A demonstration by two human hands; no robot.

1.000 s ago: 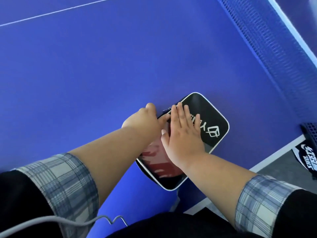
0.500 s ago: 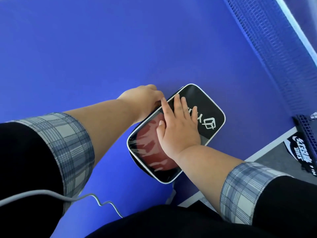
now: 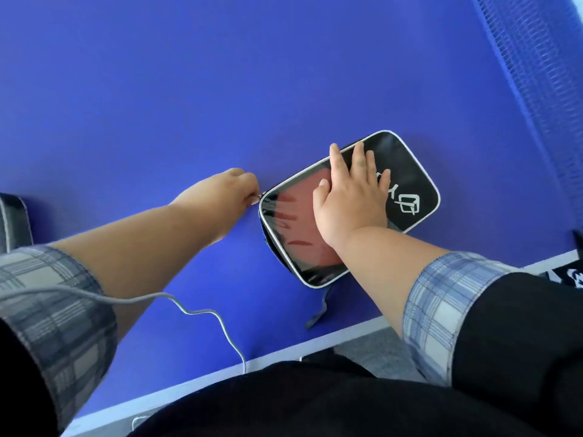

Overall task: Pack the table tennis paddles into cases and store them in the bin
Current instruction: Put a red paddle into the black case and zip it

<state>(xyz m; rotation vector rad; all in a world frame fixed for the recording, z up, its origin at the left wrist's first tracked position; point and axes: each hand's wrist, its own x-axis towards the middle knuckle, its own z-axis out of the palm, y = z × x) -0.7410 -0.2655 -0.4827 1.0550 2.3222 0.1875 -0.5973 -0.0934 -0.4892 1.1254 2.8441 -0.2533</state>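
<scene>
Left hand pinches the zipper pull at the case's near-left corner; just right, the case lies flat on the blue bench, right hand pressing on it, fingers spread flat.

Blue ping-pong table, white edge line nearest the person. Black paddle case lies flat on it nr that edge; net beyond case.

Both forearms are bare below rolled plaid cuffs, blue-grey and white, on black sleeves. A thin grey cable runs near the left cuff, over a black top.
</scene>
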